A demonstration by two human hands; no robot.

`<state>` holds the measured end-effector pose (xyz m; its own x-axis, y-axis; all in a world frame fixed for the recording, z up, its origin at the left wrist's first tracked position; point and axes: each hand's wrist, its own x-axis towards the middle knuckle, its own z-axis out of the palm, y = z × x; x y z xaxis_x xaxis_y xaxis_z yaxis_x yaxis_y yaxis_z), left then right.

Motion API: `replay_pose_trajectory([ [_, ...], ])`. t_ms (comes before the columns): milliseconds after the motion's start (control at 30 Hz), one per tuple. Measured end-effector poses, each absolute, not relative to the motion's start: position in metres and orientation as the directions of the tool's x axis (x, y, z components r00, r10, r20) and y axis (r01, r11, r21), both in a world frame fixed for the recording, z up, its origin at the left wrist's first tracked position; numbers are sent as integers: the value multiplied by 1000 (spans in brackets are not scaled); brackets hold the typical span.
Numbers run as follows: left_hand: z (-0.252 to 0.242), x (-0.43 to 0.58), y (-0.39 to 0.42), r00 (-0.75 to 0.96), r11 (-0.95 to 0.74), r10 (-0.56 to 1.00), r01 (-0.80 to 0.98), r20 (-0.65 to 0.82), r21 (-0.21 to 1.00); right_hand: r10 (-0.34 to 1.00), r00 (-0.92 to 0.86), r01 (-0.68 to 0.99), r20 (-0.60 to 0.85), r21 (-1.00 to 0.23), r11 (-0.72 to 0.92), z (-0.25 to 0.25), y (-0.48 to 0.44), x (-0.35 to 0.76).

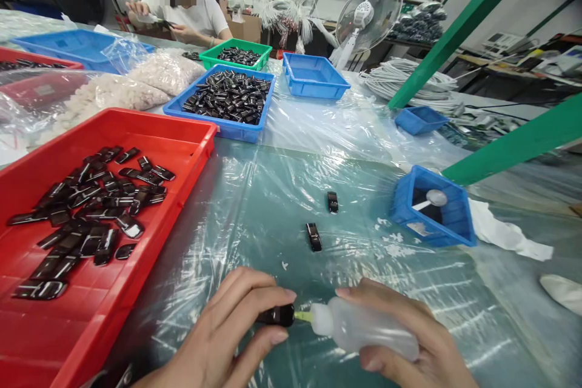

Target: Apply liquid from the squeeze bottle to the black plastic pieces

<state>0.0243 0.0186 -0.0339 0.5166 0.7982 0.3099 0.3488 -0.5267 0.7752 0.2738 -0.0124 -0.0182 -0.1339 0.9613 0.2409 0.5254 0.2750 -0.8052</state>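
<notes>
While my left hand [231, 324] was to the right of the large, shallow red plastic tray [179, 185], its thumb and fingers pinched a small, glossy black plastic casing [280, 315], one end showing past the fingertips. My right hand [411, 324], farther to the red tray's right, had its thumb and fingers wrapped around a translucent white plastic squeeze bottle [357, 322] tipped on its side. Its thin yellow-green nozzle [304, 316] pointed at the casing's bare end; whether the tip touched or went inside, I could not tell. The red tray's raised right wall, slanting away from me, was the edge on my left hand's side. Room for moving lay to the right of the red tray, on clear plastic sheeting [254, 194] over a green surface, with two more black casings [313, 237] lying apart on it. A squarish blue plastic bin [436, 233], well to the red tray's right, and a blue plastic tray heaped with black pieces [248, 132], beyond its far right corner, bounded that room.
</notes>
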Motion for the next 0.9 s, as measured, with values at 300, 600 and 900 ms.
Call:
replay_pose_trajectory([
  [300,-34,25,19,521,-527,798,358,303,771,975,-29,603,222,-774,194,-18,-17,273],
  [600,-42,23,18,536,-495,813,433,226,753,940,-215,530,266,-776,341,-11,-4,272],
  [900,-25,21,16,627,-505,769,479,123,718,915,-291,513,281,-761,397,-13,-5,275],
])
